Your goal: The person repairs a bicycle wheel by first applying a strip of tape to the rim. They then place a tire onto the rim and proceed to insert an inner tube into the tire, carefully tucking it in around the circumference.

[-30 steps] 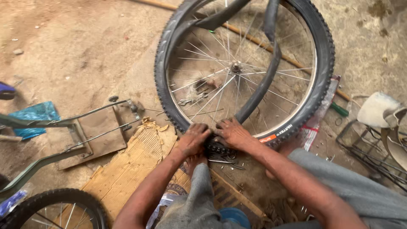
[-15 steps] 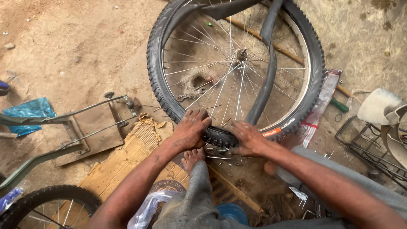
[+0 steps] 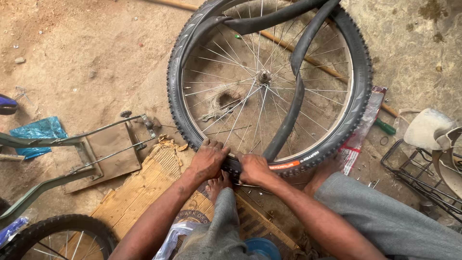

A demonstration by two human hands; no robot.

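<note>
A spoked bicycle wheel with a knobby black tyre [image 3: 358, 96] lies on the dirt ground in front of me. A black inner tube [image 3: 298, 91] loops loose across the spokes and runs down to the near rim. My left hand [image 3: 208, 159] presses on the near edge of the tyre, fingers curled over it. My right hand [image 3: 254, 168] grips the tyre right beside it, where the tube meets the rim. The two hands are almost touching. A bare foot [image 3: 219, 185] rests just below the tyre.
Flattened cardboard [image 3: 139, 192] lies under my arms. A metal bike frame part [image 3: 72, 144] and blue plastic [image 3: 36, 132] lie at left, another wheel [image 3: 53, 238] at bottom left. A wire rack [image 3: 423, 178], a pale saddle [image 3: 426, 127] and a green-handled tool [image 3: 385, 126] are at right.
My hands came back close together on the tyre's near edge after spreading apart half a second ago. The view has shifted so the wheel sits farther right.
</note>
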